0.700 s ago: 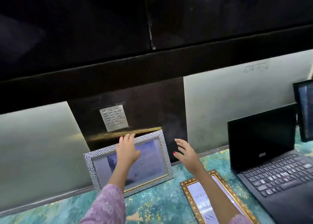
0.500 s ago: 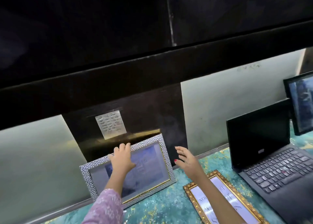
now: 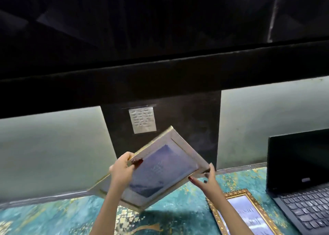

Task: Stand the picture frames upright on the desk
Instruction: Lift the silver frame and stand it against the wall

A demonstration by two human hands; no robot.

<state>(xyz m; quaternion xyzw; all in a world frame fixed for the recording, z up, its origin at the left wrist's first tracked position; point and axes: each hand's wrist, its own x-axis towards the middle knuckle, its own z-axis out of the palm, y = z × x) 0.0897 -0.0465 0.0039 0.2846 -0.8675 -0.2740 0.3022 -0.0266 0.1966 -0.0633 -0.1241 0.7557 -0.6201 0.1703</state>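
Note:
A silver picture frame (image 3: 160,170) with a blue picture is off the desk, tilted in the air and blurred by motion. My left hand (image 3: 122,170) grips its upper left edge, thumb on the front. My right hand (image 3: 207,178) touches its lower right corner with fingers spread. A gold ornate frame (image 3: 247,215) lies flat on the teal patterned desk (image 3: 53,217), to the right of my right arm.
An open black laptop (image 3: 300,186) stands at the right edge of the desk. A dark wall panel with a small white note (image 3: 142,120) is behind the frame, under a dark shelf. Pale wall panels flank it.
The silver frame stood leaning against the wall panel before; now it is lifted off the desk and tilted, held by both hands. The camera has shifted left and closer.

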